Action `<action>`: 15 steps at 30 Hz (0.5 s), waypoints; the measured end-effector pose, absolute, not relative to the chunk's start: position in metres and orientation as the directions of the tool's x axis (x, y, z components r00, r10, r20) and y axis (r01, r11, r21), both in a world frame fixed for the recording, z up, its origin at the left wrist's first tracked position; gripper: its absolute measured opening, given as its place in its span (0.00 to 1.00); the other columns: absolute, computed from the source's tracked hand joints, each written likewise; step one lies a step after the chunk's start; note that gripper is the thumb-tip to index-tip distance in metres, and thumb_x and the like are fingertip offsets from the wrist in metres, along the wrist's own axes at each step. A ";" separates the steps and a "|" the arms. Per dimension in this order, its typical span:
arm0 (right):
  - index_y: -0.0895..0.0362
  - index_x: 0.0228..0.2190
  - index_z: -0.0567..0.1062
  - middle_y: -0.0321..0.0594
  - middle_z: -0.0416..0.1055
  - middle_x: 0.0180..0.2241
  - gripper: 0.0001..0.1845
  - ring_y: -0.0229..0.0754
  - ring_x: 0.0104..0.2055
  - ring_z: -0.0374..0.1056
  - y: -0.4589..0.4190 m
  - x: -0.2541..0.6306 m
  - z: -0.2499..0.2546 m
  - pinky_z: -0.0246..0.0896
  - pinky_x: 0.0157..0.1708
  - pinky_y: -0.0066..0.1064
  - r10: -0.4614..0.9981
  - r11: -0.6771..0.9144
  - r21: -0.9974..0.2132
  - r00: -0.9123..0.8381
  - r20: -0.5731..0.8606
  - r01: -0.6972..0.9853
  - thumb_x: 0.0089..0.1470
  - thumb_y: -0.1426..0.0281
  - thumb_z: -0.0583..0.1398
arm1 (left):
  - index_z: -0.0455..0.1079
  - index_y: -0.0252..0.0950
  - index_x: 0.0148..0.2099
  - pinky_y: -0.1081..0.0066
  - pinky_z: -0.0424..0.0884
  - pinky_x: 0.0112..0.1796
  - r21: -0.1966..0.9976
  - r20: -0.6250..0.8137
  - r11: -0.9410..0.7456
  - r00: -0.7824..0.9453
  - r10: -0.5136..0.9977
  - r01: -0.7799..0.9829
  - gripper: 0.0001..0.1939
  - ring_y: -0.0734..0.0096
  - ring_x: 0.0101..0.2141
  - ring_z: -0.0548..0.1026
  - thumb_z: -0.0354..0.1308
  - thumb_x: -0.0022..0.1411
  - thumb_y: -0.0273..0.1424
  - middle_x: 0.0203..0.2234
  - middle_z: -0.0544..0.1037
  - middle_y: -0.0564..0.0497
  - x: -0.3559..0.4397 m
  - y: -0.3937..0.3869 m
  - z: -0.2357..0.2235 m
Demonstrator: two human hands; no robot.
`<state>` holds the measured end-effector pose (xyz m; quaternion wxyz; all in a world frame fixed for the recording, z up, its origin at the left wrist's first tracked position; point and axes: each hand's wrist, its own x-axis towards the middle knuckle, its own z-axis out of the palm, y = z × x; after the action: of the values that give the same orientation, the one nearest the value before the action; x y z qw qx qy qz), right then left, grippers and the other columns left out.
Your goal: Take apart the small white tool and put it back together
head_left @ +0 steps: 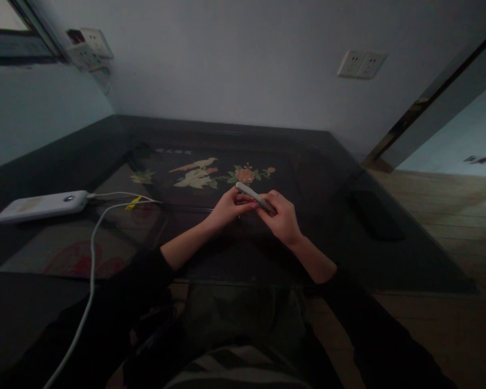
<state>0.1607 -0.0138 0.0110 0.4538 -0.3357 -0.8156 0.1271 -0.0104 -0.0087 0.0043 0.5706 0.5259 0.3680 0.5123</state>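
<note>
Both hands meet above the middle of the dark table. Between them is a slim, pale grey, stick-like object (pixel 251 192) with a rounded end, slanting from upper left to lower right. My right hand (pixel 282 216) is closed round its lower part. Fingers of my left hand (pixel 227 208) are bent and pressed against its near side, below the rounded end. A small dark tip shows beneath the left fingers; I cannot make out what it belongs to. The object's lower end is partly hidden by the right fingers.
A white power bank (pixel 44 207) lies on the table (pixel 328 162) at left, its white cable (pixel 92 259) running toward me past a yellow tag (pixel 133 203). A flat black object (pixel 376 215) rests at right. Wall sockets (pixel 362 65) are behind.
</note>
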 end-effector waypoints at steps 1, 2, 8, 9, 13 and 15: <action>0.54 0.35 0.76 0.40 0.71 0.31 0.06 0.44 0.35 0.67 -0.014 0.161 0.011 0.62 0.38 0.35 0.657 0.747 -0.503 -0.371 0.656 0.435 0.55 0.73 0.59 | 0.65 0.33 0.41 0.76 0.70 0.27 0.979 0.112 -0.070 0.213 0.971 -0.193 0.22 0.74 0.28 0.76 0.71 0.45 0.29 0.29 0.77 0.52 -0.010 -0.008 0.003; 0.54 0.35 0.76 0.40 0.71 0.31 0.06 0.44 0.35 0.67 -0.015 0.161 0.010 0.62 0.38 0.35 0.653 0.751 -0.496 -0.375 0.658 0.436 0.55 0.73 0.59 | 0.66 0.33 0.41 0.76 0.70 0.27 0.980 0.109 -0.067 0.219 0.970 -0.189 0.22 0.74 0.27 0.76 0.71 0.45 0.29 0.28 0.77 0.53 -0.010 -0.008 0.003; 0.55 0.33 0.75 0.39 0.71 0.30 0.05 0.43 0.33 0.67 -0.015 0.163 0.009 0.61 0.36 0.33 0.645 0.759 -0.498 -0.376 0.665 0.420 0.56 0.75 0.59 | 0.66 0.33 0.40 0.78 0.70 0.25 0.987 0.081 -0.048 0.219 0.972 -0.152 0.22 0.75 0.27 0.76 0.72 0.45 0.31 0.29 0.78 0.52 -0.011 -0.009 0.004; 0.55 0.32 0.75 0.39 0.71 0.30 0.05 0.42 0.33 0.67 -0.015 0.163 0.009 0.61 0.36 0.32 0.644 0.759 -0.500 -0.370 0.669 0.418 0.56 0.75 0.59 | 0.66 0.33 0.40 0.77 0.70 0.26 0.988 0.079 -0.047 0.214 0.974 -0.148 0.22 0.74 0.28 0.77 0.72 0.45 0.31 0.29 0.78 0.52 -0.012 -0.010 0.004; 0.56 0.31 0.76 0.38 0.71 0.29 0.02 0.42 0.33 0.67 -0.013 0.165 0.011 0.61 0.35 0.32 0.652 0.749 -0.518 -0.322 0.687 0.412 0.56 0.72 0.62 | 0.67 0.33 0.40 0.76 0.72 0.28 0.987 0.084 -0.050 0.224 0.971 -0.152 0.20 0.70 0.33 0.79 0.70 0.49 0.35 0.32 0.80 0.48 -0.013 -0.010 0.005; 0.55 0.31 0.76 0.38 0.71 0.29 0.02 0.42 0.33 0.68 -0.013 0.166 0.013 0.61 0.36 0.32 0.673 0.726 -0.535 -0.288 0.681 0.432 0.55 0.71 0.63 | 0.66 0.34 0.41 0.75 0.72 0.30 0.984 0.092 -0.053 0.234 0.968 -0.171 0.20 0.69 0.34 0.79 0.69 0.50 0.36 0.33 0.80 0.48 -0.014 -0.011 0.005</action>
<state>0.1660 -0.0128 0.0128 0.4843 -0.3485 -0.7928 0.1244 -0.0139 -0.0106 0.0046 0.5776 0.5325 0.3742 0.4927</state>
